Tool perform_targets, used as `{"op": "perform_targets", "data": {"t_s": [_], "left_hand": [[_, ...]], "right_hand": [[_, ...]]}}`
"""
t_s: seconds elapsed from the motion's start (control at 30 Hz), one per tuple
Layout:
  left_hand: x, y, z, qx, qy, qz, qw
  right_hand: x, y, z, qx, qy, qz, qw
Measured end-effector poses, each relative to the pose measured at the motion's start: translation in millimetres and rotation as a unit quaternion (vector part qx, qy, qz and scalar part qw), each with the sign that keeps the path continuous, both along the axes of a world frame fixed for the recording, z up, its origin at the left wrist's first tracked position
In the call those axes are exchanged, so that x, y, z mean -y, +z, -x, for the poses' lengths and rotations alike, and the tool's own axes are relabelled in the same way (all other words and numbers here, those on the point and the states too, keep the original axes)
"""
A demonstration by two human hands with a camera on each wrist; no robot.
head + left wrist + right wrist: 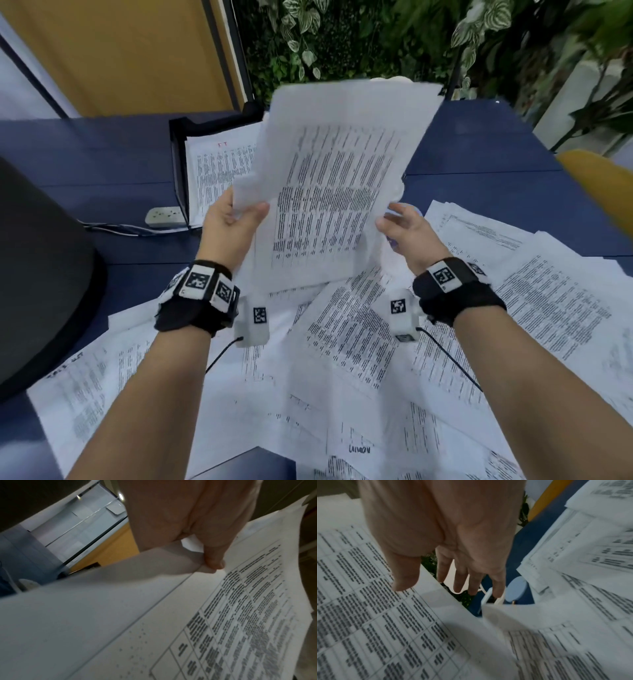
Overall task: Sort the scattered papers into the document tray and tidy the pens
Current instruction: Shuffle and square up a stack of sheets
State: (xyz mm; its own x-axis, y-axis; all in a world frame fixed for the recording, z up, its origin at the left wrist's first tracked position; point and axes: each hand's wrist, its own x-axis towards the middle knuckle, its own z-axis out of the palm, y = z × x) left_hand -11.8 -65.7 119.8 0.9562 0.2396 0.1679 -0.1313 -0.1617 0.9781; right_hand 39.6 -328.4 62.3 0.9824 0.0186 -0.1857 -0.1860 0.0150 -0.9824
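My left hand (239,212) pinches the lower left edge of a held sheaf of printed sheets (335,192), thumb on top; in the left wrist view the thumb (214,561) presses on the top sheet (223,615). The sheaf is raised above the table and tilted toward the black document tray (178,164), which holds printed pages (219,164). My right hand (397,222) is at the sheaf's right edge with fingers straight and spread (462,577), thumb over the sheet (368,615) and gripping nothing. Loose papers (342,342) cover the near table. No pens are visible.
The blue table (102,154) carries a power strip (164,216) with cables left of the tray. A large dark rounded object (34,274) stands at the left edge. A yellow chair (599,192) is right. A pale blue round object (517,589) lies under my right fingers.
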Motion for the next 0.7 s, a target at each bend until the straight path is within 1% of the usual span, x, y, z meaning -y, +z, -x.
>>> {"op": "perform_targets", "data": {"t_s": [0.17, 0.3, 0.37, 0.47, 0.53, 0.63, 0.7], "left_hand": [[0, 25, -1, 0.069, -0.004, 0.010, 0.998], [1, 37, -3, 0.088, -0.019, 0.066, 0.994], [6, 38, -3, 0.085, -0.036, 0.086, 0.992], [20, 36, -1, 0.043, -0.036, 0.051, 0.997], [29, 28, 0, 0.023, -0.036, 0.042, 0.998], [36, 17, 0, 0.023, -0.021, 0.065, 0.997], [38, 8, -1, 0.017, -0.010, 0.068, 0.998]], "right_hand": [[-11, 26, -1, 0.067, 0.003, -0.045, 0.997], [-10, 46, -2, 0.106, -0.006, -0.055, 0.993], [-9, 53, -3, 0.120, 0.008, -0.067, 0.991], [-10, 57, 1, 0.103, 0.024, -0.066, 0.992], [-10, 54, 4, 0.106, 0.009, -0.041, 0.993], [-10, 47, 9, 0.125, -0.029, -0.034, 0.991], [-9, 41, 12, 0.126, -0.026, -0.022, 0.991]]}}
